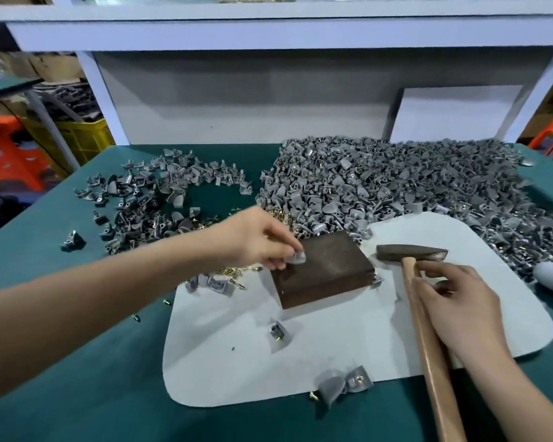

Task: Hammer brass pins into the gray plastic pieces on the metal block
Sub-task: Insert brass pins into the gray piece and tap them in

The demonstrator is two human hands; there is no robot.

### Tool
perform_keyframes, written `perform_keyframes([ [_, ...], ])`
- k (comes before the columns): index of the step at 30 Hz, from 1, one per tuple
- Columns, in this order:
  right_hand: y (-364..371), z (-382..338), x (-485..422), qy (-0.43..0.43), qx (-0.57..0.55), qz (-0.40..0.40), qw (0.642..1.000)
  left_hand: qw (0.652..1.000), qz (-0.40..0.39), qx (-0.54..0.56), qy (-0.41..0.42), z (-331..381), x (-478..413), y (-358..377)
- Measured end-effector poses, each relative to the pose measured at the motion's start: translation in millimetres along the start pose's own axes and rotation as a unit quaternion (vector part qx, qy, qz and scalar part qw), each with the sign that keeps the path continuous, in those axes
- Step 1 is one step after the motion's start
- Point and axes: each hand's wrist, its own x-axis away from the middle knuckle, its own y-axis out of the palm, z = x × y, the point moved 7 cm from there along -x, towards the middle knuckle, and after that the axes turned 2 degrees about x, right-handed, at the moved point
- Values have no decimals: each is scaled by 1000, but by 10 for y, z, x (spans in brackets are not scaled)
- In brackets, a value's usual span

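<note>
Dark rectangular metal block [324,269] sits on the white pad [348,339]. The wooden-handled hammer [411,253] lies just right of it, handle running back toward me and head crosswise. My right hand [454,303] rests on the handle; I cannot tell whether it is wrapped round. My left hand [256,239] pinches a small gray plastic piece [297,257] at the block's left edge. I am seating it, and next, I judge, come a loose brass pin [230,271] and a firm grip on the hammer.

We see the dark metal block [324,269] flat on the white mat [237,362], one gray plastic piece [297,257] on the left edge of its top, pinched by the left grip [256,237]. The hammer [411,252] lies just right of the block, wooden handle running toward us, right grip [454,301] resting on it. The big pile of gray pieces [396,186] sits behind the block, loose brass pins [233,271] just left of it.
</note>
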Motion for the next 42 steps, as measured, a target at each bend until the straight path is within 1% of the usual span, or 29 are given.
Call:
perform_keyframes([
  [2,-1,-7,7,0,3,-5,1000,996,40,-73,16,8,-1,81],
  [3,0,-4,8,2,3,-6,1000,994,59,-88,25,11,-9,81],
  [6,2,-5,7,4,-7,-9,1000,989,118,-79,40,-8,0,-100],
  [8,8,-10,7,3,-10,-11,1000,973,167,-149,60,-49,45,-310],
  [9,9,-9,8,3,-11,-12,1000,963,170,-200,62,-108,66,-375],
  [10,5,-7,4,3,-11,-11,1000,956,151,-245,53,-204,83,-388],
  [12,5,0,-1,2,-8,-8,1000,947,101,-302,30,-448,124,-306],
  [13,4,0,-3,2,-6,-7,1000,942,102,-318,35,-515,154,-267],
  [15,14,-1,-4,3,-3,-8,1000,936,124,-322,70,-538,210,-203],
  [17,17,-5,-4,5,0,-8,1000,933,129,-324,90,-527,212,-181],
  [21,-59,-81,16,9,-25,23,999,926,87,-361,65,-550,140,-194],
  [23,-138,-212,72,-16,-62,48,997,929,76,-357,62,-543,112,-191],
  [25,-206,-420,169,-66,-108,52,991,935,76,-341,62,-522,115,-194],
  [26,-213,-531,221,-91,-136,33,986,936,83,-336,60,-501,129,-203],
  [28,-148,-746,340,-116,-203,-50,971,942,115,-307,66,-399,188,-239],
  [29,-98,-852,405,-125,-225,-95,962,951,142,-266,72,-318,239,-265],
  [30,-55,-957,462,-138,-238,-129,953,962,165,-203,74,-227,302,-290],
  [31,-16,-1053,502,-150,-251,-153,944,975,173,-118,73,-131,374,-288],
  [32,22,-1132,522,-154,-269,-170,936,985,155,-21,73,-24,432,-236],
  [33,58,-1207,533,-152,-294,-185,925,987,124,64,75,92,489,-151],
  [35,124,-1336,543,-143,-351,-217,900,981,81,153,89,303,575,6],
  [36,136,-1385,540,-142,-371,-229,889,976,73,178,100,385,596,59],
  [38,129,-1454,516,-150,-384,-241,879,968,86,207,113,458,591,97],
  [42,153,-1459,444,-155,-353,-273,881,961,96,234,110,401,519,107],
])
